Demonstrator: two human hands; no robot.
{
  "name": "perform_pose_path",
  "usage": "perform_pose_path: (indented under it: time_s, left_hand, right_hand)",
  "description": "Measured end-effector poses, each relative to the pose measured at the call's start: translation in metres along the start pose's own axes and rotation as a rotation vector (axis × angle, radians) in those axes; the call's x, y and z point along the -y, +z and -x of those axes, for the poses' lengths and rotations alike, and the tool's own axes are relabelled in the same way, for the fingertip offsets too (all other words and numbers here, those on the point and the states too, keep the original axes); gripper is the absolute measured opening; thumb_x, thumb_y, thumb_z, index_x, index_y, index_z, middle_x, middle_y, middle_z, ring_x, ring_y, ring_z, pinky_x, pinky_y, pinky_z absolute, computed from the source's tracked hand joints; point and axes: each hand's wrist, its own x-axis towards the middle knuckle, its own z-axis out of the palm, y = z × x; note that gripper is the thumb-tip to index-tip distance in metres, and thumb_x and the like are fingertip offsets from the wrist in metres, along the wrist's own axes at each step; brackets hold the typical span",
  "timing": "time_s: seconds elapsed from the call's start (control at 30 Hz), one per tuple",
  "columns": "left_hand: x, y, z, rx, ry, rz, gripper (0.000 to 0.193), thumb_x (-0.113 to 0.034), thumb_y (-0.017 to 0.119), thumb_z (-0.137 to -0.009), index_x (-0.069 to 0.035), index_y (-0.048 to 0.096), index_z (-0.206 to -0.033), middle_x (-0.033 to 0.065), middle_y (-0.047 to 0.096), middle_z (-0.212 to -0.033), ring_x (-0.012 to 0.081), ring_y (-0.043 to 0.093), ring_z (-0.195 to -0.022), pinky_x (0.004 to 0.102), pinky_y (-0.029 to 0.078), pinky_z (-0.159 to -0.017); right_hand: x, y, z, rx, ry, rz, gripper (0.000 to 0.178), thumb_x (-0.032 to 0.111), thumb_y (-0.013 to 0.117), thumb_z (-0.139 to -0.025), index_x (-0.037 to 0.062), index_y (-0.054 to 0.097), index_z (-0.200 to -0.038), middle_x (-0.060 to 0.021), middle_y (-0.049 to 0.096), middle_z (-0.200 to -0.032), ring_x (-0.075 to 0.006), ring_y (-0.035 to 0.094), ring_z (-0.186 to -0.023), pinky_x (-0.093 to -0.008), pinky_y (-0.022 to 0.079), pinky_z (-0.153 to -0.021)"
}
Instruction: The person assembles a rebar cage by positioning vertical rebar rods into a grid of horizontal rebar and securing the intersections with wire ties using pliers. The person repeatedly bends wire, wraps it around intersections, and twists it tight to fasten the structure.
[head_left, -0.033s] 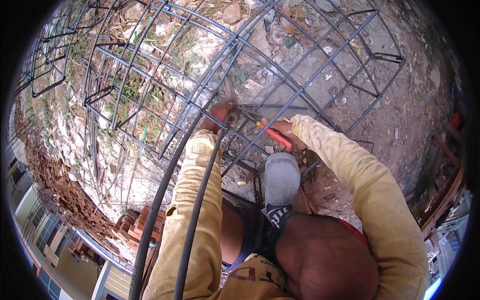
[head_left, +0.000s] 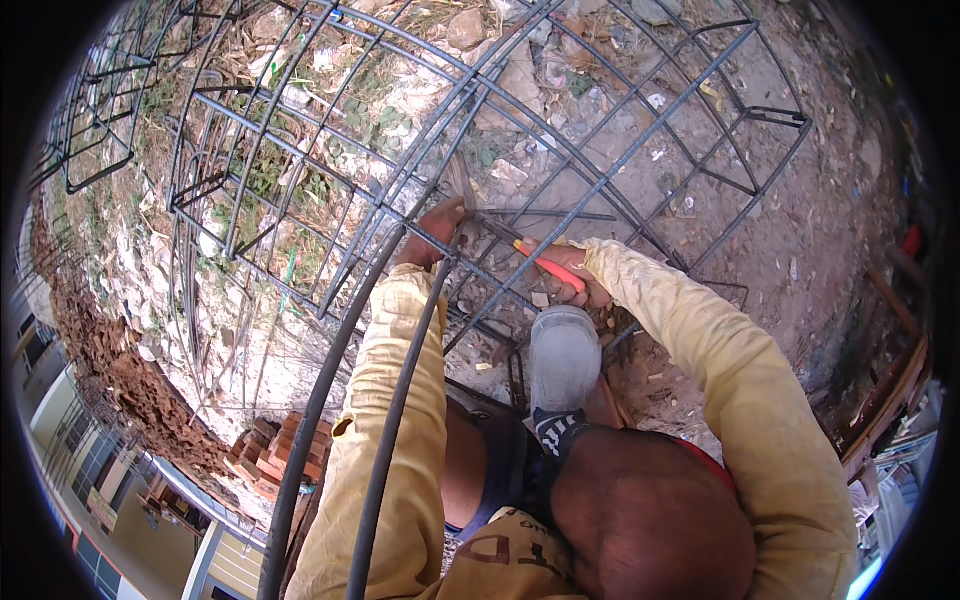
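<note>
And here, mid-frame, the right hand clasps red-handled pliers, the left hand beside them, its hold unclear, while the rebar cage above looks largely formed, this crossing apparently unfinished.

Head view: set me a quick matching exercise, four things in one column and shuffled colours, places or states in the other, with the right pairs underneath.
Things
1. pliers
2. steel bars
3. shoe
4. bricks

Descriptions
A. grey, worn on a foot
B. orange-red, heaped at lower left
C. red-handled, held in the right hand
D. dark, crossing in a lattice

Right pairs: 1-C, 2-D, 3-A, 4-B
</note>
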Motion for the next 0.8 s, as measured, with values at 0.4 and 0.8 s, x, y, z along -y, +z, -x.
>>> perform_pose_path:
  time_s: [0.4, 0.8]
  left_hand:
    - [-0.138, -0.057, 0.101, -0.38, -0.835, 0.408, 0.044, -0.034, 0.047, -0.095, 0.003, 0.062, -0.113, 0.018, 0.067, -0.103, 0.0214, 0.065, -0.084, 0.0328, 0.049, -0.074]
    - [-0.238, 0.03, 0.142, -0.238, -0.874, 1.063, 0.033, -0.032, 0.058, -0.094, -0.004, 0.064, -0.11, 0.0025, 0.064, -0.095, 0.011, 0.058, -0.084, 0.0268, 0.047, -0.077]
  right_hand:
    - [0.0, -0.028, -0.022, -0.813, -0.499, 1.505, 0.066, 0.061, 0.039, -0.089, 0.0009, 0.062, -0.104, -0.025, 0.064, -0.088, -0.0392, 0.063, -0.091, -0.0447, 0.051, -0.074]
    - [-0.008, 0.008, 0.01, -0.244, -0.24, 0.264, 0.06, 0.052, 0.074, -0.076, 0.0141, 0.055, -0.117, -0.0046, 0.055, -0.068, -0.0087, 0.038, -0.043, -0.0223, 0.033, -0.041]
